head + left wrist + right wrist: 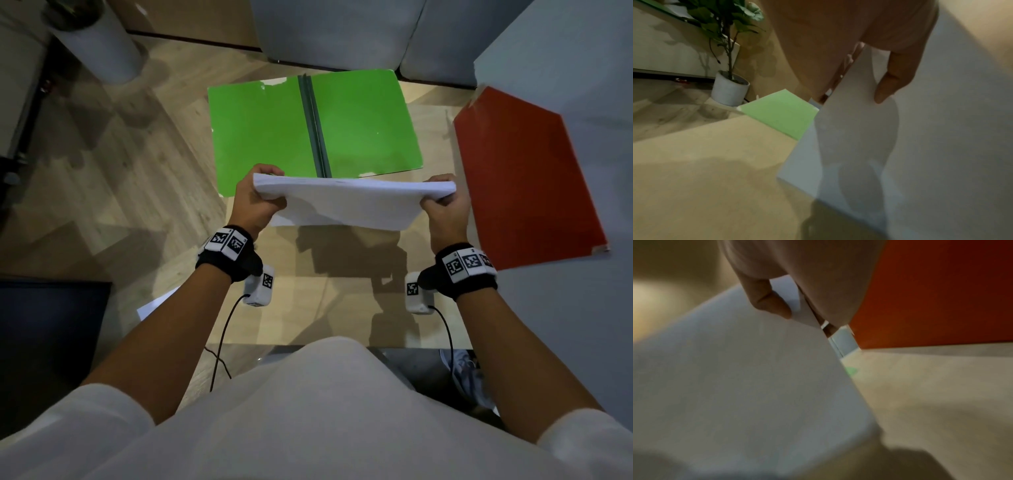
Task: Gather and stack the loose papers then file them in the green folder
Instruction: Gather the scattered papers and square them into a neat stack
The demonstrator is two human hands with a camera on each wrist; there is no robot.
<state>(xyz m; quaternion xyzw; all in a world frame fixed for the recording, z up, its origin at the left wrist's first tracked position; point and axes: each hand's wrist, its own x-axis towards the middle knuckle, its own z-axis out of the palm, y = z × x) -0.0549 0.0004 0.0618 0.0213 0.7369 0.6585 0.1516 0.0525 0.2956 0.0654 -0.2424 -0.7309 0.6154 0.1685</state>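
Head view, papers: a white stack of papers (pixel 349 202) is held up above the wooden table (pixel 342 291), its top edge facing up and its sheets hanging down toward the person.
Head view, left hand: the left hand (pixel 257 198) grips the stack's left end, fingers curled over the top edge and thumb on the near face.
Head view, right hand: the right hand (pixel 447 202) grips the right end the same way, fingers wrapped over the far side.
Head view, green folder: the green folder (pixel 267 133) lies open and flat on the table just beyond the stack, dark spine in the middle.
Head view, red folder: a red folder (pixel 527 178) lies to the right, near the right hand.
Head view, other: a single loose sheet (pixel 154 306) shows by the left forearm; a white plant pot (pixel 102 48) stands on the floor at far left.
Left wrist view: the thumb (pixel 894 78) presses on the near face of the papers (pixel 849 138); the other fingers are hidden behind the sheets. A corner of the green folder (pixel 781 113) lies on the table past the stack's edge, and the plant pot (pixel 729 91) stands beyond.
Right wrist view: the thumb (pixel 768 300) lies clamped on the near face of the papers (pixel 746 378), the other fingers out of sight behind them. The red folder (pixel 931 296) fills the upper right.
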